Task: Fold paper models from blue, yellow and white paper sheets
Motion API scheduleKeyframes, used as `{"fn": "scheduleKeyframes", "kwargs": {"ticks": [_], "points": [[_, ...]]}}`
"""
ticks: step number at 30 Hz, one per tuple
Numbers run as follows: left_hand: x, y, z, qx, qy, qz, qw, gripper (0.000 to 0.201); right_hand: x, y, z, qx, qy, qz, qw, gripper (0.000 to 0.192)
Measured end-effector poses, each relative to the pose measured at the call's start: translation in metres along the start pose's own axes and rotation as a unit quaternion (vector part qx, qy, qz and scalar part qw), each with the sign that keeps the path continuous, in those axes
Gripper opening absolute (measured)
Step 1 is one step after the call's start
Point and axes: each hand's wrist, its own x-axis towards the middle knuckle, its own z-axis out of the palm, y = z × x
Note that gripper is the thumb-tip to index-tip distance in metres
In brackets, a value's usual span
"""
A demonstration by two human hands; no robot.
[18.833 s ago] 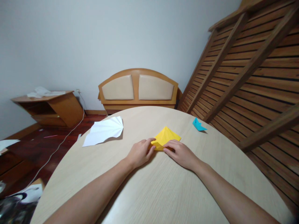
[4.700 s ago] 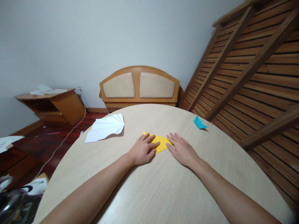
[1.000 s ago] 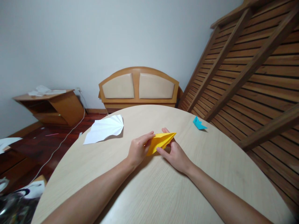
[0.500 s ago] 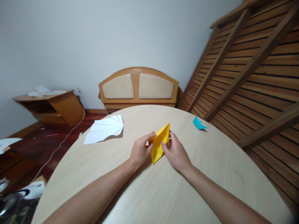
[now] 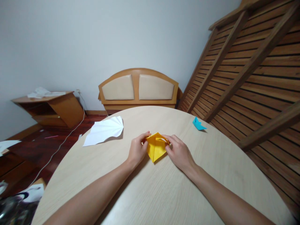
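Gripping yellow folded paper (image 5: 155,150) between both hands, over the middle of a pale, round tabletop (image 5: 145,197). Pinching its left corner with thumb and fingers of the left hand (image 5: 137,148), at the upper edge; pinching its right corner likewise with the right hand (image 5: 180,152), beside a raised flap with a small gap under it. Tilting the paper's broad face toward the camera, with a crease running down to a point at the near end. Hard to tell whether touching the tabletop at that point. Well apart to the left, lying near the far rim: a white pleated sheet (image 5: 104,131), fanned out and unevenly edged. Well apart to the right, also near the rim: a small blue folded paper (image 5: 198,124) with upright peaks. Beyond the tabletop, against the wall: a wooden headboard (image 5: 136,83) with two cream pads.
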Motion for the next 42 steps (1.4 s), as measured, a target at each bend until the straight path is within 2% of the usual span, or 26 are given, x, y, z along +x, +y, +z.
{"fn": "scheduleKeyframes", "kwargs": {"ticks": [4, 8, 12, 15, 18, 21, 25, 29, 33, 36, 39, 42], "points": [[0.003, -0.005, -0.002, -0.043, -0.015, -0.051, 0.998, 0.041, 0.001, 0.013, 0.001, 0.033, -0.019, -0.059, 0.998, 0.052], [0.004, -0.009, -0.002, -0.032, -0.030, -0.057, 0.997, 0.041, 0.002, 0.020, 0.001, 0.043, -0.040, -0.103, 0.993, 0.056], [0.003, -0.012, -0.001, -0.009, -0.040, -0.034, 0.999, 0.040, 0.003, 0.024, -0.001, 0.046, -0.043, -0.107, 0.992, 0.058], [0.002, -0.012, -0.003, 0.012, -0.046, -0.001, 0.999, 0.043, 0.003, 0.028, -0.002, 0.037, -0.062, -0.120, 0.990, 0.051], [0.001, -0.007, -0.008, 0.026, -0.046, 0.037, 0.998, 0.050, 0.002, 0.033, 0.000, 0.023, -0.079, -0.131, 0.988, 0.044], [-0.002, 0.001, -0.011, 0.044, -0.077, 0.063, 0.994, 0.051, 0.002, 0.032, -0.002, 0.019, -0.095, -0.135, 0.986, 0.043], [-0.006, 0.006, -0.010, 0.154, -0.169, 0.099, 0.969, 0.041, 0.001, 0.024, -0.008, 0.021, -0.124, -0.128, 0.984, 0.042], [-0.009, 0.005, -0.008, 0.251, -0.237, 0.145, 0.927, 0.050, 0.002, 0.020, -0.014, 0.011, -0.137, -0.114, 0.984, 0.043], [-0.010, 0.011, -0.009, 0.296, -0.271, 0.175, 0.899, 0.051, 0.004, 0.021, -0.012, 0.008, -0.121, -0.095, 0.988, 0.043], [-0.011, 0.021, -0.010, 0.303, -0.289, 0.195, 0.887, 0.041, 0.002, 0.025, -0.006, 0.004, -0.149, -0.097, 0.984, 0.044], [-0.010, 0.025, -0.010, 0.298, -0.290, 0.202, 0.887, 0.031, -0.001, 0.029, -0.002, -0.009, -0.197, -0.092, 0.976, 0.047], [-0.009, 0.021, -0.010, 0.280, -0.287, 0.202, 0.894, 0.027, -0.001, 0.032, -0.001, -0.021, -0.209, -0.095, 0.973, 0.045]]}}
